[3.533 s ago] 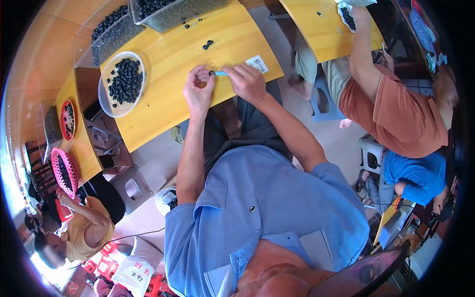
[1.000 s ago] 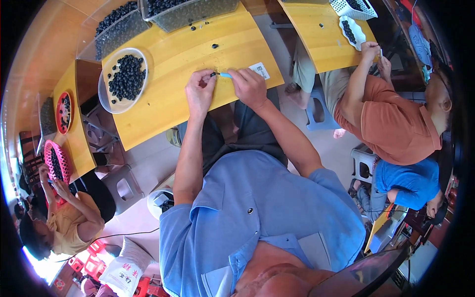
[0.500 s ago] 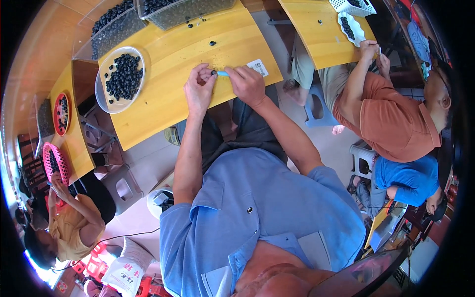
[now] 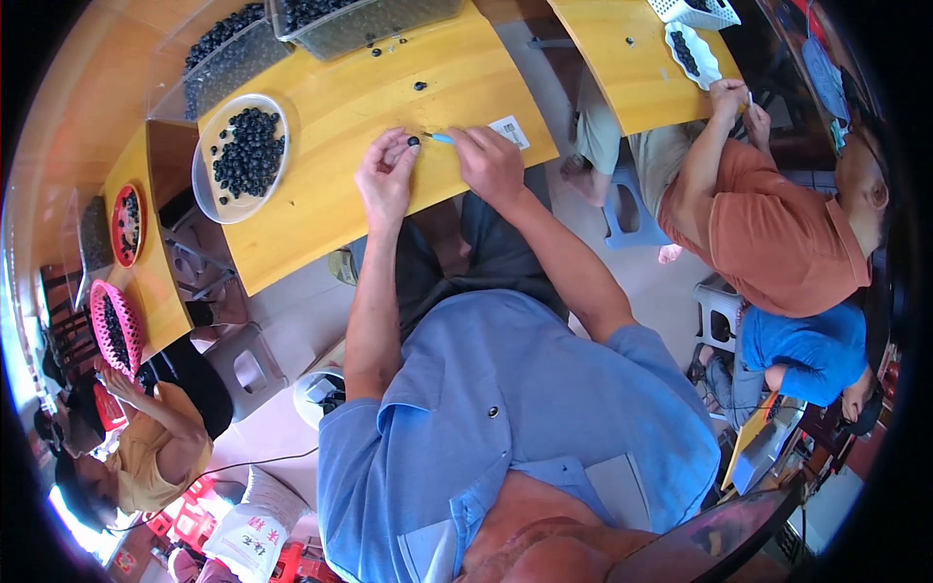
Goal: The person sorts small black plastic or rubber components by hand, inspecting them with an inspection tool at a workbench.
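Observation:
My left hand point(image 4: 385, 185) is closed in a pinch, with a small black ball point(image 4: 413, 141), like a bead or berry, between thumb and fingertips. My right hand point(image 4: 493, 167) grips a slim tool with a light blue handle point(image 4: 442, 138). The tool's thin dark tip points toward the ball, with a small gap between them. Both hands are above the near edge of the yellow wooden table point(image 4: 350, 117). Left of them, a round clear bowl point(image 4: 201, 185) holds many similar black balls. A single loose ball point(image 4: 420, 86) lies beyond my hands.
Clear tubs point(image 4: 364, 27) of black balls stand at the table's far side. A white printed card point(image 4: 509, 132) lies right of my hands. A co-worker point(image 4: 777, 238) sits at another table, right, near a white dish point(image 4: 692, 56). Another point(image 4: 155, 437) sits left, by a pink basket point(image 4: 115, 330).
The tool's tip has drawn back from the ball, and my right hand has shifted slightly right. The ball remains in my left hand. At left, the co-worker's hands have moved lower, off the pink basket.

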The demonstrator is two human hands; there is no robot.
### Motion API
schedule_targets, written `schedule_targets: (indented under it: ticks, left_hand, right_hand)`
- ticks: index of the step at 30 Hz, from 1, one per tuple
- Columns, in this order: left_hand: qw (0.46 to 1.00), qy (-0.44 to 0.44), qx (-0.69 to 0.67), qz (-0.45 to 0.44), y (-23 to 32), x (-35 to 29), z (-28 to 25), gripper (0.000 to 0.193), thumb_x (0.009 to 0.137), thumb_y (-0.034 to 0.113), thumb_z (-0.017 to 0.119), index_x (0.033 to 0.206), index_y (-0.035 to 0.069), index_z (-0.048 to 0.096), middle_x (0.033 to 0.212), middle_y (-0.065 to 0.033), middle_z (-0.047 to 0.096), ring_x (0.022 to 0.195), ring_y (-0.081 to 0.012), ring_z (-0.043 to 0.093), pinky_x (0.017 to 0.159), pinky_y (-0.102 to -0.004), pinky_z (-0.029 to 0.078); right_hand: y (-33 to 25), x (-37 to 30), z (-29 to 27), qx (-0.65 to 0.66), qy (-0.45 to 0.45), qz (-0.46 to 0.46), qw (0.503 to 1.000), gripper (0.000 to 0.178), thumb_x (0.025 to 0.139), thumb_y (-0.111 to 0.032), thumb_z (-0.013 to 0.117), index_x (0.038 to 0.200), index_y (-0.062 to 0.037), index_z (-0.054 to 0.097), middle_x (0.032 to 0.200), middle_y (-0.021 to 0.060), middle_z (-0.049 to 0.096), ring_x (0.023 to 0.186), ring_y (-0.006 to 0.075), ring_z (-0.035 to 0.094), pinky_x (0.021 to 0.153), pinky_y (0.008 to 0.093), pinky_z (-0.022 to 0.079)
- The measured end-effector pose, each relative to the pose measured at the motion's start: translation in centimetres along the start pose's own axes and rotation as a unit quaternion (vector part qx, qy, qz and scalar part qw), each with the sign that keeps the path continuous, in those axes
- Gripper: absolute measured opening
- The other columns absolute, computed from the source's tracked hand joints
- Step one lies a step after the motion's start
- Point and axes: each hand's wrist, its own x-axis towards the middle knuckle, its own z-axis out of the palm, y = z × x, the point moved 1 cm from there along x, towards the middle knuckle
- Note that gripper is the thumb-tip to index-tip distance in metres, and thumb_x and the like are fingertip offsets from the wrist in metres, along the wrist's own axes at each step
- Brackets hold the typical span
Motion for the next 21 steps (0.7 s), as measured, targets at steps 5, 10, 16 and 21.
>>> schedule_targets:
  ticks: [5, 10, 16, 21]
  left_hand:
    - [0.985, 0.103, 0.117, 0.072, 2.6, 0.2, -3.6, 0.015, 0.095, -0.003, 0.077, 0.110, -0.003, 0.075, 0.101, -0.0030, 0.073, 0.094, -0.0091, 0.067, 0.088, -0.0238, 0.054]
    - [0.965, 0.191, 0.154, 0.089, 6.0, 2.4, -11.3, 0.021, 0.097, -0.004, 0.073, 0.118, -0.004, 0.072, 0.104, -0.0084, 0.076, 0.095, -0.0147, 0.072, 0.088, -0.0275, 0.057]
    - [0.925, 0.241, 0.261, 0.132, 7.3, 3.8, -16.8, 0.022, 0.095, -0.002, 0.074, 0.117, 0.000, 0.075, 0.098, -0.0051, 0.074, 0.087, -0.0111, 0.069, 0.080, -0.0258, 0.057]
    - [0.772, 0.180, 0.546, 0.270, 9.6, 7.7, -14.3, 0.024, 0.090, 0.005, 0.078, 0.114, 0.005, 0.078, 0.108, -0.0126, 0.073, 0.098, -0.0251, 0.070, 0.084, -0.0346, 0.058]
  right_hand:
    - [0.3, -0.3, -0.5, 0.001, 0.014, -0.001, 1.000, 0.026, 0.084, -0.002, 0.068, 0.110, -0.0038, 0.075, 0.090, 0.0075, 0.072, 0.085, 0.0269, 0.072, 0.072, 0.0395, 0.058]
    - [0.2, -0.3, -1.2, -0.010, -0.009, 0.008, 1.000, 0.027, 0.084, -0.001, 0.068, 0.110, -0.0039, 0.075, 0.090, 0.0080, 0.071, 0.082, 0.0266, 0.071, 0.070, 0.0393, 0.057]
    - [0.0, -0.1, -0.9, 0.012, -0.003, 0.009, 1.000, 0.026, 0.086, 0.001, 0.070, 0.111, -0.0042, 0.075, 0.089, 0.0095, 0.072, 0.082, 0.0295, 0.071, 0.071, 0.0412, 0.057]
    - [0.5, -0.3, -0.5, -0.008, 0.016, -0.005, 1.000, 0.026, 0.082, -0.002, 0.068, 0.108, -0.0051, 0.074, 0.085, 0.0069, 0.067, 0.080, 0.0254, 0.069, 0.069, 0.0383, 0.057]
